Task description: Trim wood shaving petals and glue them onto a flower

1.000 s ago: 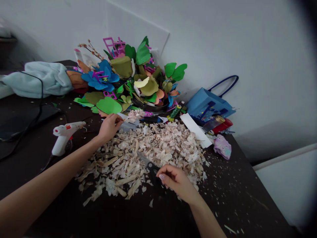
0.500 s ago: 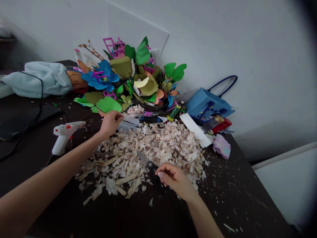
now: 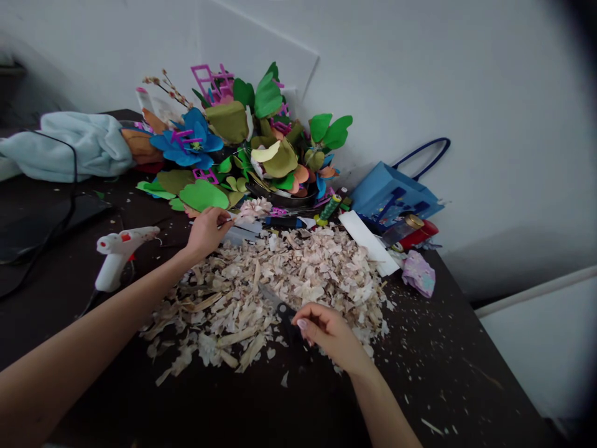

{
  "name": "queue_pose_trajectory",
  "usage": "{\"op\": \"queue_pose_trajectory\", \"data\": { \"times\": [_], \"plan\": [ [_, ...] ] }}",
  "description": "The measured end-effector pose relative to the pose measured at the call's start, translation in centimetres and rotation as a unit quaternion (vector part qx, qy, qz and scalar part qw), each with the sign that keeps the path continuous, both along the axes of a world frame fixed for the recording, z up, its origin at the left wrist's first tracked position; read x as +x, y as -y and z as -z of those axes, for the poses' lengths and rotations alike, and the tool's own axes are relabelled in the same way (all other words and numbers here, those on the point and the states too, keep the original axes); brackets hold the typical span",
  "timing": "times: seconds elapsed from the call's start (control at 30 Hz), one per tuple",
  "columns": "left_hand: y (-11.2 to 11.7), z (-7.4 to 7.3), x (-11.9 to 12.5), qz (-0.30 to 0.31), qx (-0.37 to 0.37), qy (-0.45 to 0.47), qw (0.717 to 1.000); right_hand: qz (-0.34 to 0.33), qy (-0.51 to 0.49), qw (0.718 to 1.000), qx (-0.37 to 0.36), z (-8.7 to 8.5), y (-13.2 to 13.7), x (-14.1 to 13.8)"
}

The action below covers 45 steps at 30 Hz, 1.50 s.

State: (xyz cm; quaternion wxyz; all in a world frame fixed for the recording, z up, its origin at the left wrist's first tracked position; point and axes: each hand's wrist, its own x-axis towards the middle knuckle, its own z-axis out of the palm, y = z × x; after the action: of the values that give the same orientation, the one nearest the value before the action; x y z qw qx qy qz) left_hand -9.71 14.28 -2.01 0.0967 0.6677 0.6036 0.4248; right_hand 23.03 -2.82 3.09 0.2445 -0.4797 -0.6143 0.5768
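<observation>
My left hand is closed in a pinch at the back left edge of a heap of pale dry flakes. Whatever lies between its fingertips is too small to make out. Right beside those fingertips are translucent strips and a pale pink flower. Scissors with black handles point away to the left, blades over the flakes. My right hand curls at their handles, which are partly hidden by its fingers.
A white glue gun with a cord stands left of my forearm. Felt flowers and leaves crowd the back. A blue bag, a white strip, a green thread spool and a crumpled purple piece lie to the right.
Both hands and the scissors stay almost where they were. The view has shifted very slightly.
</observation>
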Motion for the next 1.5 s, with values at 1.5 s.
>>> {"op": "queue_pose_trajectory", "data": {
  "times": [1.5],
  "plan": [
    [12.1, -4.5, 6.3, 0.130, 0.097, -0.054, 0.985, 0.066, 0.246, 0.944, 0.208, 0.0, 1.9, 0.5]
  ]
}}
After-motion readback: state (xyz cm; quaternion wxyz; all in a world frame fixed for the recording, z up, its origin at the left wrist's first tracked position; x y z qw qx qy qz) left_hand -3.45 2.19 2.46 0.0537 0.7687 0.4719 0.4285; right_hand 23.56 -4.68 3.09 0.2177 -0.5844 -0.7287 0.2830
